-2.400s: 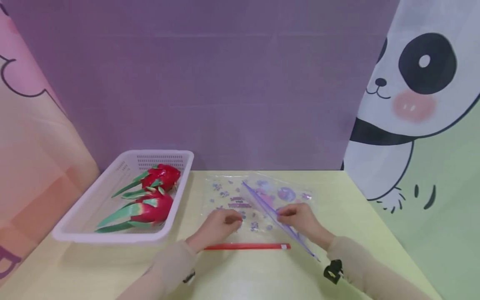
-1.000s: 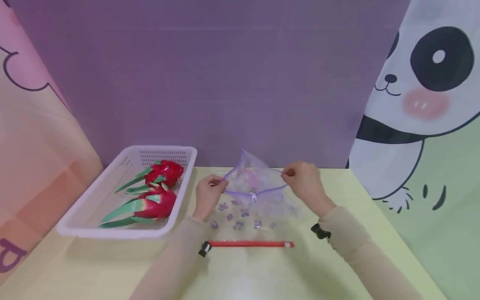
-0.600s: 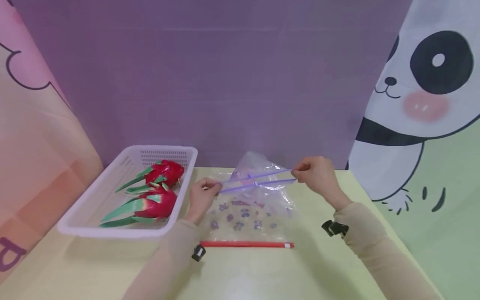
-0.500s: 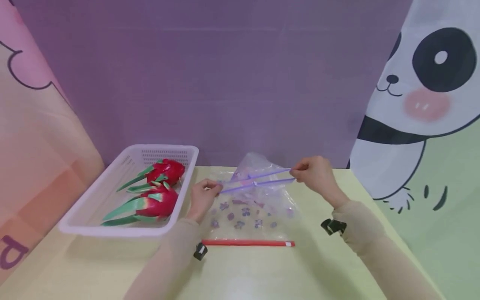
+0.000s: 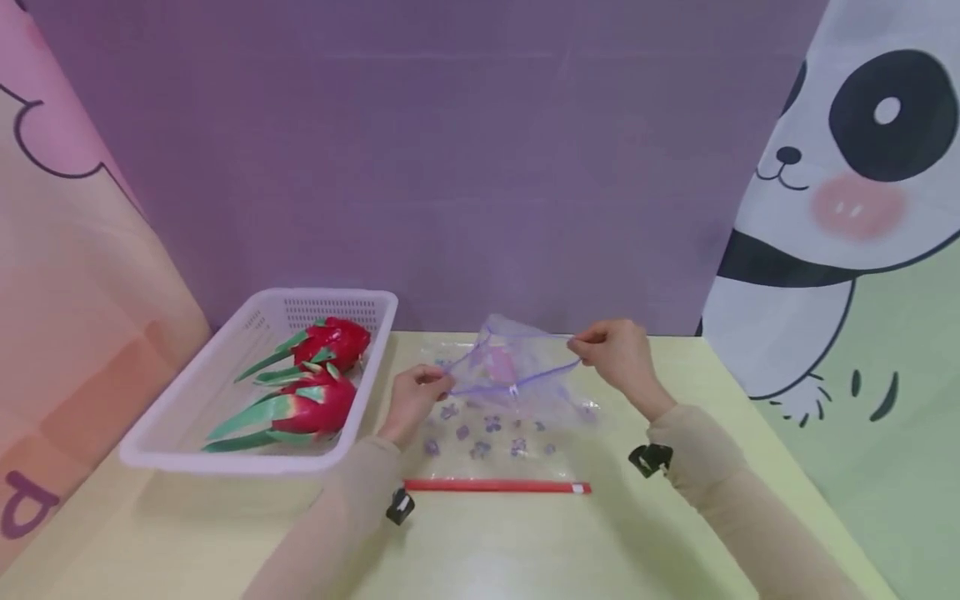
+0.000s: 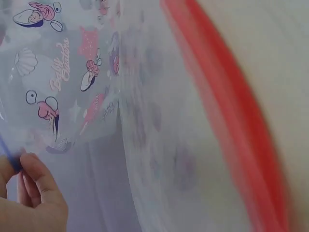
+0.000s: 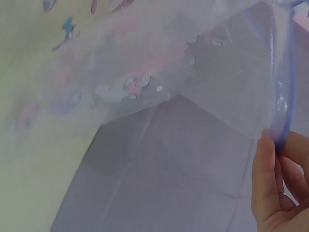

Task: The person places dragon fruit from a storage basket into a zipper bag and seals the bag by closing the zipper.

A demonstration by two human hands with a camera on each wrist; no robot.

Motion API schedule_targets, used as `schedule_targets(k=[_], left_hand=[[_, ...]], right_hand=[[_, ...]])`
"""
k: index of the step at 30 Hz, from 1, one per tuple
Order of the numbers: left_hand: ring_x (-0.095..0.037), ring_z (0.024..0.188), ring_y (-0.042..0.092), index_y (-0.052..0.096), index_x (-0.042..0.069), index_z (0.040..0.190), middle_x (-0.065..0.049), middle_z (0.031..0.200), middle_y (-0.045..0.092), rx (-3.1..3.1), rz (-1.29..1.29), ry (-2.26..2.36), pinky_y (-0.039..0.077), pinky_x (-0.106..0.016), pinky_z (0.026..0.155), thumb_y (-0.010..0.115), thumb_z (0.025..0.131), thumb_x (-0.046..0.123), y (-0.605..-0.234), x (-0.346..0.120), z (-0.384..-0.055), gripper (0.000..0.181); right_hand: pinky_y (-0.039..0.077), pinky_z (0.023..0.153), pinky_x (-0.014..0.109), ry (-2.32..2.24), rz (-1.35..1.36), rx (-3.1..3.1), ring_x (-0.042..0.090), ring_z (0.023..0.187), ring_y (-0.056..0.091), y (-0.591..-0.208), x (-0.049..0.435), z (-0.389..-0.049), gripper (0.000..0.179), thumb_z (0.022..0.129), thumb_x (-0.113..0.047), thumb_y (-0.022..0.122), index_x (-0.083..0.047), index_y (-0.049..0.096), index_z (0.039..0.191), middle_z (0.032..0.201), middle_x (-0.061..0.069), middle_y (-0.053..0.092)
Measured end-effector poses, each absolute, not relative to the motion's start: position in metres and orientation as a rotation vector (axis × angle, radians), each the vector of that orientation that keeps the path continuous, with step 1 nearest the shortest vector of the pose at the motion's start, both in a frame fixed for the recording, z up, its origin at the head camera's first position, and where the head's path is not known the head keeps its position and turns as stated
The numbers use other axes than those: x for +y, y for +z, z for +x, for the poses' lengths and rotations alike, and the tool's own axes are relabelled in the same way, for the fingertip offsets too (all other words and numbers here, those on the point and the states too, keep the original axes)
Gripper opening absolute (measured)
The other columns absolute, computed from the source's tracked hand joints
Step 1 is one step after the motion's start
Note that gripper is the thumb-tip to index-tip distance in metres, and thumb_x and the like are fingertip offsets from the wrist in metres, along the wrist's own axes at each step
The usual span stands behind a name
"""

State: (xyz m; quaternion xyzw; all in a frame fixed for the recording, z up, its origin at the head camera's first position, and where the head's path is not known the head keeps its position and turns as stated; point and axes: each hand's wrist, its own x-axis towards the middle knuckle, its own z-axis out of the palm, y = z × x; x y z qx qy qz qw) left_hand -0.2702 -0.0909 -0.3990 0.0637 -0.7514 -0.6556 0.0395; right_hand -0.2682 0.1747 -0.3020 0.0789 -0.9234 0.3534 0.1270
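Observation:
A clear zip bag [image 5: 536,354] with a purple zip edge hangs between my hands, its mouth spread apart. My left hand [image 5: 411,402] pinches one end of the zip; the left wrist view shows thumb and fingertips of that hand [image 6: 38,198] on the purple strip. At the other end my right hand [image 5: 618,358] pinches the zip between thumb and forefinger, also seen in the right wrist view on the blue-purple edge [image 7: 285,96]. A white slider [image 5: 513,389] sits midway along the near edge. Below lies a second printed clear bag [image 5: 491,454] with a red zip strip [image 5: 498,485].
A white plastic basket [image 5: 225,467] stands at the left of the table [image 5: 480,550]. Inside are two red dragon fruits, one nearer [image 5: 322,408] and one farther [image 5: 341,343], with long green leaf tips. A purple backdrop [image 5: 480,208] rises behind the table.
My left hand, empty at first, has taken the zip's other end. The bag has lifted and its mouth has opened, been pulled narrow, then spread again as my hands came closer together.

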Motion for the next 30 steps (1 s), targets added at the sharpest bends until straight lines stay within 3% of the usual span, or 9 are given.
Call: schedule_targets(k=[6, 11, 15, 21, 23, 30], left_hand=[[-0.012, 0.079, 0.059, 0.062, 0.001, 0.104, -0.009, 0.095, 0.064, -2.419, 0.109, -2.190, 0.052, -0.030, 0.080, 0.063, 0.084, 0.013, -0.394, -0.080, -0.260, 0.023], [-0.012, 0.079, 0.060, 0.061, -0.001, 0.104, -0.011, 0.097, 0.064, -2.422, 0.073, -2.270, 0.052, -0.026, 0.080, 0.061, 0.086, 0.012, -0.388, -0.074, -0.252, 0.022], [-0.011, 0.078, 0.060, 0.060, -0.002, 0.105, -0.011, 0.097, 0.064, -2.462, 0.042, -2.293, 0.052, -0.025, 0.078, 0.060, 0.087, 0.013, -0.391, -0.072, -0.250, 0.023], [-0.012, 0.078, 0.061, 0.059, 0.000, 0.105, -0.011, 0.094, 0.065, -2.536, -0.057, -2.291, 0.050, -0.038, 0.085, 0.059, 0.088, 0.019, -0.396, -0.070, -0.248, 0.026], [-0.013, 0.081, 0.061, 0.059, 0.001, 0.107, -0.011, 0.097, 0.066, -2.568, -0.084, -2.273, 0.049, -0.041, 0.086, 0.059, 0.088, 0.022, -0.395, -0.071, -0.246, 0.029], [-0.021, 0.098, 0.061, 0.053, 0.000, 0.122, -0.014, 0.112, 0.063, -2.617, -0.257, -2.240, 0.050, -0.034, 0.089, 0.058, 0.089, 0.024, -0.395, -0.077, -0.240, 0.041]], right_hand=[[0.050, 0.057, 0.023, 1.216, 0.148, -2.676, 0.010, 0.064, 0.064, -0.305, 0.164, -0.271, 0.020, 0.083, -0.023, 0.067, -0.005, 0.072, 0.092, 0.084, 0.013, 0.070], [0.046, 0.054, 0.024, 1.292, 0.125, -2.670, 0.011, 0.061, 0.059, -0.307, 0.158, -0.271, 0.021, 0.081, -0.024, 0.069, -0.006, 0.072, 0.091, 0.080, 0.015, 0.069], [0.045, 0.053, 0.024, 1.343, 0.146, -2.673, 0.011, 0.061, 0.058, -0.311, 0.155, -0.271, 0.020, 0.080, -0.024, 0.070, -0.006, 0.073, 0.090, 0.075, 0.010, 0.068], [0.044, 0.050, 0.023, 1.342, 0.167, -2.696, 0.010, 0.059, 0.054, -0.314, 0.152, -0.271, 0.019, 0.080, -0.023, 0.070, -0.007, 0.073, 0.089, 0.075, 0.009, 0.068], [0.044, 0.050, 0.023, 1.333, 0.179, -2.704, 0.012, 0.060, 0.055, -0.315, 0.152, -0.270, 0.018, 0.080, -0.022, 0.070, -0.007, 0.073, 0.089, 0.076, 0.011, 0.068], [0.046, 0.054, 0.023, 1.310, 0.191, -2.725, 0.016, 0.065, 0.060, -0.318, 0.152, -0.270, 0.018, 0.080, -0.022, 0.070, -0.007, 0.073, 0.090, 0.073, 0.005, 0.068]])
